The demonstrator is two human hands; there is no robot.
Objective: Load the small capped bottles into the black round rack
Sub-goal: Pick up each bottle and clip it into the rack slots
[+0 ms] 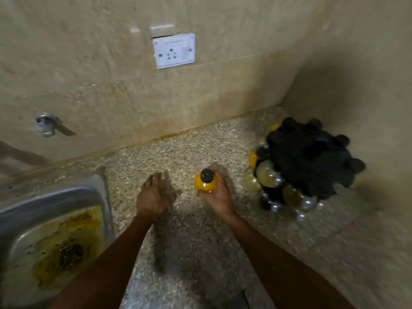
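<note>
My right hand [219, 198] grips a small bottle [205, 182] with yellow contents and a black cap, held upright above the speckled counter [178, 152]. My left hand [155, 195] hovers just to its left, fingers apart and palm turned inward, holding nothing. The black round rack [310, 161] stands at the right near the wall corner, about a hand's width from the held bottle. Several capped bottles sit in it, black caps around its top and rounded yellowish bottle bodies [267, 172] showing on its left and lower side. The frame is blurred.
A steel sink [51, 237] with yellow stains and a drain fills the lower left. A tap fitting [48, 126] sticks out of the tiled wall above it. A white socket plate [174, 51] is on the back wall. A side wall closes the right.
</note>
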